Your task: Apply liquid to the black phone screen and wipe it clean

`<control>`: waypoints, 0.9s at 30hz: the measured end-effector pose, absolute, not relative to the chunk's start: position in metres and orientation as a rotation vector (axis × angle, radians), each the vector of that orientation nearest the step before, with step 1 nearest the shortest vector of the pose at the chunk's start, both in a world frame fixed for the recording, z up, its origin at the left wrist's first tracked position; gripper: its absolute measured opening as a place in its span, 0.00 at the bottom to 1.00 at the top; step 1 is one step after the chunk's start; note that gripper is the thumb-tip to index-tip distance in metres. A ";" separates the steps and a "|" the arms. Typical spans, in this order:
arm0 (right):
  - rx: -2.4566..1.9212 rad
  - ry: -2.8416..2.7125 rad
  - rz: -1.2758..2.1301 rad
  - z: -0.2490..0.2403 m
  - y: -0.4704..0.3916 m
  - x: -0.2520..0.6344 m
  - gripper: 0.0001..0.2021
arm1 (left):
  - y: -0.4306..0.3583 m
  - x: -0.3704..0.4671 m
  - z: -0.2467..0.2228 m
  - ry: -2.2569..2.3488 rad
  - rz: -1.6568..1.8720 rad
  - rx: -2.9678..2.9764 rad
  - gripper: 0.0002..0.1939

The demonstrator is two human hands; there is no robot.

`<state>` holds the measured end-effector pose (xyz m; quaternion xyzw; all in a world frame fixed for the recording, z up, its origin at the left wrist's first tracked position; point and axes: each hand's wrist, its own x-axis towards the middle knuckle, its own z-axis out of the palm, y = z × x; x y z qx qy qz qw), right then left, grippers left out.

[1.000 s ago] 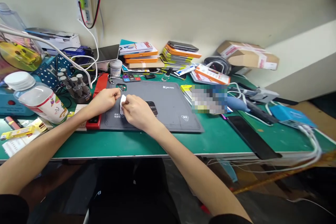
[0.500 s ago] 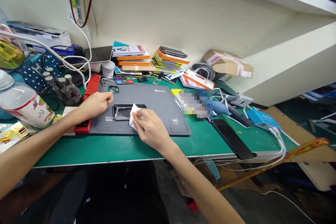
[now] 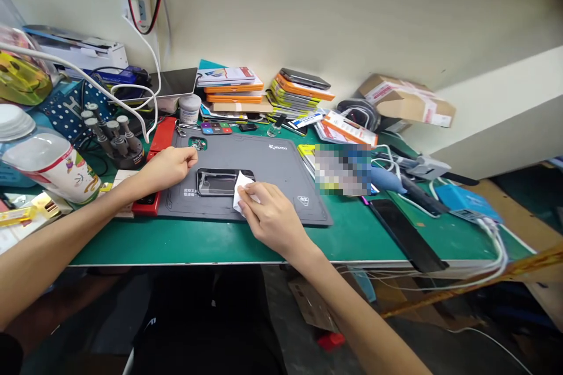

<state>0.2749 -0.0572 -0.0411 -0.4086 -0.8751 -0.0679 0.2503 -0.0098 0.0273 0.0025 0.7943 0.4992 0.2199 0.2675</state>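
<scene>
A black smartphone lies flat on the grey work mat, its glossy face up. My right hand pinches a folded white wipe, which covers the phone's right end. My left hand is closed in a fist over the mat's left side, above and left of the phone. Whatever its fingers may hold is hidden. Just beyond that fist, small metal parts lie in a round green spot of the mat.
Screwdrivers in a dark stand and a large bottle crowd the left. Stacked boxes line the wall. On the right lie a dark flat panel, a blue cabled box and a pixelated patch. The green table's edge runs in front.
The camera view has shifted, so the table items appear farther right. The wipe stays in my right hand at the phone's right end. My left hand is still a fist.
</scene>
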 end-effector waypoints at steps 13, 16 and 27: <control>-1.065 -2.408 -0.134 -0.043 -0.054 0.247 0.16 | 0.028 -0.008 -0.001 1.303 0.630 2.164 0.08; -1.112 -2.424 -0.207 -0.044 -0.056 0.253 0.16 | 0.027 -0.005 0.000 1.326 0.598 2.163 0.10; -1.131 -2.499 -0.273 -0.044 -0.041 0.231 0.19 | 0.023 -0.003 0.004 1.341 0.600 2.135 0.10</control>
